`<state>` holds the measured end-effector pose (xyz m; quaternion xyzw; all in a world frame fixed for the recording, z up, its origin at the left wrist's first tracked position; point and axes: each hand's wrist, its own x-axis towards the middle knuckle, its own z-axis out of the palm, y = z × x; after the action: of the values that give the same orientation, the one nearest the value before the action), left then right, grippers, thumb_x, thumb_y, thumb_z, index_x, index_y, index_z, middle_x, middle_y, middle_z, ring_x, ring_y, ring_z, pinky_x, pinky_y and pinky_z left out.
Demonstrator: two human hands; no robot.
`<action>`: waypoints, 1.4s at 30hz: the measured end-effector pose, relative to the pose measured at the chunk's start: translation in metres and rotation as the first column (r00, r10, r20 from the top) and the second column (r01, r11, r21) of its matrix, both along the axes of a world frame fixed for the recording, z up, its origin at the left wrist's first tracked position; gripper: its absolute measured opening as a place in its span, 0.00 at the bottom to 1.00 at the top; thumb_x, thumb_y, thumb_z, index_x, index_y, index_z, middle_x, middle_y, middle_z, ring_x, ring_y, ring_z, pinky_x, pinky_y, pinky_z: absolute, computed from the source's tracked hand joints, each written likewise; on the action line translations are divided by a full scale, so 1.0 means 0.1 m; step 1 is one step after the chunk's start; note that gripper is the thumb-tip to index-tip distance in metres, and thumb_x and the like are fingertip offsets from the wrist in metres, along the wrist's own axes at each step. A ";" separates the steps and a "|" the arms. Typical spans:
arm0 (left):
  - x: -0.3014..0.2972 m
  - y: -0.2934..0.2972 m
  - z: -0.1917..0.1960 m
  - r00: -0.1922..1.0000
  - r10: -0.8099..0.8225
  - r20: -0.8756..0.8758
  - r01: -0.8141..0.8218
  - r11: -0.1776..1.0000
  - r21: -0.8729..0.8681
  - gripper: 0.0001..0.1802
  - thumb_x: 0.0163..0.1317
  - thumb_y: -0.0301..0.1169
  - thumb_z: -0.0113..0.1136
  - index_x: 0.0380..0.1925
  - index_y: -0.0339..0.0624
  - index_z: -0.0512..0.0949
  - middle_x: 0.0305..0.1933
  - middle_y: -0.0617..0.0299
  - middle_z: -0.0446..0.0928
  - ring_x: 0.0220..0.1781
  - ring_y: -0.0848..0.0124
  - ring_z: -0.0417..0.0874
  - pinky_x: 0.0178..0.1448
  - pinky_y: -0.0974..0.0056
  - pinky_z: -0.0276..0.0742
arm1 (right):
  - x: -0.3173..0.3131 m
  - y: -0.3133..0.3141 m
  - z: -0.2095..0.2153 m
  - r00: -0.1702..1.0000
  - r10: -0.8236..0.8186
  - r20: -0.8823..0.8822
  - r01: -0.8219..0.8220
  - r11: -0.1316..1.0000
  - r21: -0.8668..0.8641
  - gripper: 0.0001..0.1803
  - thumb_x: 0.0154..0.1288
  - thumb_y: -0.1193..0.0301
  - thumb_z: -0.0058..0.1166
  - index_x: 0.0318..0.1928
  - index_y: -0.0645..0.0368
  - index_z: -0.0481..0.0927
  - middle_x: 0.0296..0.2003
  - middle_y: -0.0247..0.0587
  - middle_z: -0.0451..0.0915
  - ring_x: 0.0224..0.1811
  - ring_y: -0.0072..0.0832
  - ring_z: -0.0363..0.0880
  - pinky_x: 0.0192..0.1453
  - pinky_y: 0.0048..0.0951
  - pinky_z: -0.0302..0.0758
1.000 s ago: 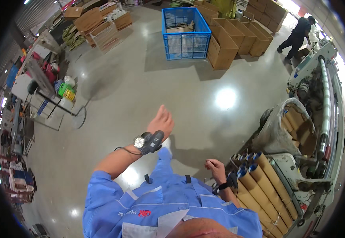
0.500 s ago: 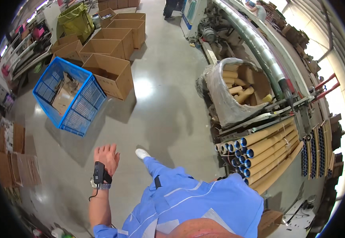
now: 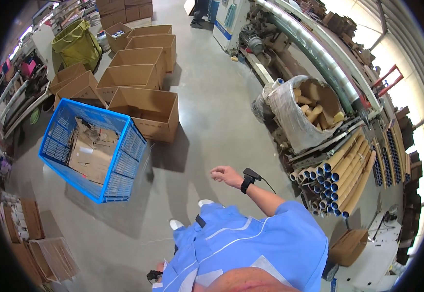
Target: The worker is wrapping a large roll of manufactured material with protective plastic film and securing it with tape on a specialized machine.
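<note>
My right hand (image 3: 227,175) hangs in front of my body above the grey floor. Its fingers are loosely bent and apart, with nothing in them, and a black device is strapped at the wrist. Of my left hand (image 3: 160,266) only a sliver shows beside my blue jacket at the lower edge; its fingers are hidden. Ahead to the left stands a blue plastic crate (image 3: 124,168) with flattened cardboard (image 3: 87,155) inside. The nearest open cardboard box (image 3: 156,127) touches or nearly touches the crate's far right side. Neither hand touches them.
More open boxes (image 3: 134,56) run in a row behind, near a yellow-green sack (image 3: 78,44). On the right are a plastic-lined bin (image 3: 294,119) of cardboard tubes, stacked long tubes (image 3: 348,170) and a roller machine (image 3: 314,56). Another person's legs (image 3: 199,12) show far ahead.
My right hand has swung into view in front of me. My left hand has dropped back to the lower edge. The crate and boxes appear closer, and my feet have moved.
</note>
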<state>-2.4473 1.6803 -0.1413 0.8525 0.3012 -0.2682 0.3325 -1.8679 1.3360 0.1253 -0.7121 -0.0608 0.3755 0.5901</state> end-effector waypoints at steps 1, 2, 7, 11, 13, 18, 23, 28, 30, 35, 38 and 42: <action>0.07 0.07 -0.07 1.000 -0.007 -0.002 0.007 0.999 -0.039 0.16 0.58 0.41 0.54 0.31 0.39 0.82 0.30 0.45 0.80 0.35 0.51 0.82 0.41 0.51 0.76 | -0.11 0.01 -0.13 0.994 -0.100 0.037 0.100 0.995 -0.009 0.15 0.66 0.63 0.52 0.43 0.64 0.79 0.33 0.36 0.81 0.33 0.21 0.78 0.39 0.25 0.76; 0.18 0.17 -0.11 1.000 -0.009 0.003 0.009 0.998 -0.062 0.16 0.58 0.40 0.54 0.31 0.39 0.82 0.30 0.45 0.80 0.34 0.52 0.82 0.41 0.51 0.76 | -0.23 -0.06 -0.27 0.994 -0.107 0.010 0.107 0.985 -0.136 0.14 0.66 0.64 0.52 0.40 0.63 0.79 0.31 0.36 0.81 0.31 0.21 0.78 0.37 0.26 0.76; 0.87 0.83 -0.12 0.997 0.067 0.047 -0.060 0.990 -0.125 0.15 0.59 0.39 0.54 0.31 0.38 0.82 0.29 0.47 0.81 0.33 0.54 0.82 0.40 0.53 0.76 | -1.08 -0.55 -1.20 0.989 -0.138 -0.052 0.086 0.828 -0.555 0.09 0.61 0.67 0.55 0.30 0.60 0.81 0.25 0.35 0.80 0.24 0.21 0.75 0.30 0.25 0.73; 1.53 1.30 -0.03 0.955 0.293 0.047 -0.277 0.938 -0.209 0.15 0.60 0.38 0.54 0.31 0.37 0.82 0.28 0.49 0.81 0.32 0.56 0.82 0.39 0.54 0.76 | -1.16 -0.93 -1.27 0.773 -0.515 -0.371 0.276 0.798 -0.535 0.09 0.63 0.68 0.54 0.38 0.61 0.78 0.25 0.37 0.78 0.25 0.26 0.77 0.29 0.30 0.76; 2.33 1.29 0.31 0.896 0.436 -0.083 -0.437 0.834 -0.336 0.15 0.62 0.37 0.54 0.31 0.35 0.82 0.27 0.55 0.81 0.29 0.61 0.81 0.36 0.57 0.77 | -1.08 -1.14 -1.37 0.740 -0.573 -0.351 0.322 0.761 -0.563 0.09 0.64 0.68 0.54 0.37 0.61 0.78 0.25 0.37 0.78 0.25 0.26 0.77 0.29 0.30 0.76; 3.89 1.51 0.37 0.910 0.412 -0.052 -0.379 0.773 -0.509 0.13 0.63 0.36 0.56 0.32 0.35 0.81 0.25 0.63 0.79 0.25 0.69 0.79 0.32 0.63 0.77 | -0.43 -1.31 -1.51 0.695 -0.627 -0.352 0.380 0.735 -0.561 0.08 0.63 0.68 0.53 0.35 0.60 0.78 0.25 0.36 0.79 0.24 0.25 0.77 0.28 0.28 0.75; 5.20 1.48 -0.11 0.998 -0.023 0.050 0.041 0.912 -0.408 0.17 0.62 0.41 0.57 0.34 0.35 0.80 0.27 0.61 0.81 0.28 0.67 0.81 0.35 0.62 0.78 | 0.82 -1.36 -1.32 0.801 -0.575 -0.166 0.427 0.744 -0.515 0.12 0.60 0.66 0.57 0.37 0.63 0.80 0.27 0.36 0.80 0.26 0.22 0.77 0.29 0.24 0.75; 7.11 0.71 0.63 0.925 -0.372 0.077 0.380 0.899 -0.216 0.15 0.62 0.41 0.57 0.36 0.40 0.80 0.27 0.62 0.80 0.28 0.66 0.81 0.34 0.60 0.78 | 1.88 -1.61 -0.72 0.714 -0.700 0.009 0.662 0.671 -0.334 0.18 0.60 0.67 0.59 0.47 0.65 0.78 0.30 0.36 0.81 0.29 0.20 0.78 0.34 0.22 0.76; 7.71 0.51 0.67 0.986 0.133 -0.105 -0.169 0.808 -0.565 0.13 0.63 0.40 0.55 0.39 0.45 0.78 0.26 0.61 0.79 0.27 0.66 0.80 0.30 0.58 0.76 | 2.31 -1.65 -0.59 0.693 -0.721 0.004 0.691 0.663 -0.289 0.19 0.60 0.67 0.59 0.49 0.65 0.77 0.31 0.36 0.81 0.31 0.20 0.78 0.35 0.22 0.76; 9.18 0.11 0.85 0.968 -0.109 -0.228 0.005 0.911 -0.413 0.13 0.61 0.41 0.56 0.39 0.45 0.75 0.31 0.59 0.78 0.28 0.66 0.78 0.30 0.55 0.74 | 3.23 -1.80 -0.48 0.665 -0.744 0.063 0.741 0.647 -0.179 0.23 0.58 0.69 0.61 0.53 0.65 0.75 0.34 0.38 0.81 0.35 0.21 0.79 0.39 0.23 0.77; 9.88 0.06 0.32 0.957 0.037 -0.288 -0.179 0.856 -0.485 0.13 0.62 0.41 0.56 0.40 0.46 0.75 0.30 0.60 0.77 0.32 0.64 0.79 0.32 0.53 0.74 | 3.92 -2.01 -0.28 0.619 -0.768 0.165 0.783 0.587 -0.207 0.26 0.55 0.70 0.65 0.54 0.64 0.74 0.39 0.42 0.81 0.39 0.23 0.80 0.43 0.25 0.78; 11.04 -0.49 0.33 0.973 -0.032 -0.229 -0.093 0.851 -0.516 0.12 0.62 0.40 0.57 0.34 0.44 0.77 0.25 0.61 0.76 0.24 0.69 0.77 0.24 0.62 0.71 | 5.20 -2.45 0.13 0.522 -0.741 0.423 0.849 0.406 -0.337 0.33 0.49 0.69 0.69 0.56 0.63 0.72 0.45 0.46 0.79 0.46 0.28 0.79 0.47 0.29 0.78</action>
<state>-1.3434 1.6316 -0.1078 0.6881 0.2667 -0.4312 0.5191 -1.3481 1.0911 0.1380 -0.8151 0.3271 -0.0274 0.4774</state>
